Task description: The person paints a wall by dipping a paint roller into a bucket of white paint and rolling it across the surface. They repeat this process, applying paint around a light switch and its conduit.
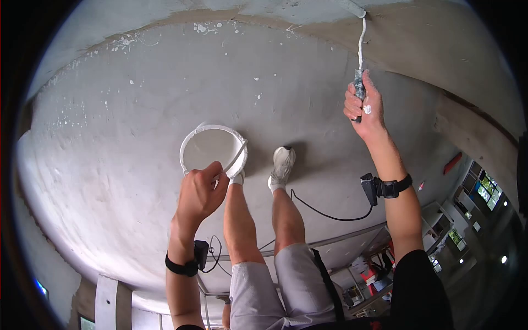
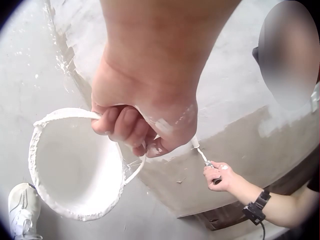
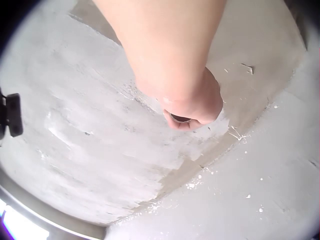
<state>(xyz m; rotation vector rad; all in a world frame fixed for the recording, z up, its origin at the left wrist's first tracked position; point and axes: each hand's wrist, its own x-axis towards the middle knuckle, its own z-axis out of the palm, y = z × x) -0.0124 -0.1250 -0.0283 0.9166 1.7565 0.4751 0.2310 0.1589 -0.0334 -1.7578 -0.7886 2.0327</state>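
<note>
My left hand [image 1: 202, 190] grips the bail handle [image 1: 237, 156] of a white bucket [image 1: 206, 144]. The rim is thick with white paint, and the left wrist view looks down at its pale inside. Dried paint marks the thumb side of this hand. Out to the front right, my right hand [image 1: 367, 107] holds a paint roller by its stained grip [image 1: 359, 85]. Its paint-coated rod [image 1: 361, 44] runs up to the roller head [image 1: 352, 7], which lies against the wall's lower part at the top edge. In the right wrist view the hand hides most of the roller.
White splashes [image 1: 124, 41] dot the grey floor [image 1: 308, 99] along the wall foot. The wall [image 3: 85, 115] is part white, part bare brown-grey. My shoe [image 1: 283, 162] stands right of the bucket. A black cable [image 1: 330, 217] hangs from the right wrist camera. Cluttered shelves [image 1: 379, 269] stand behind.
</note>
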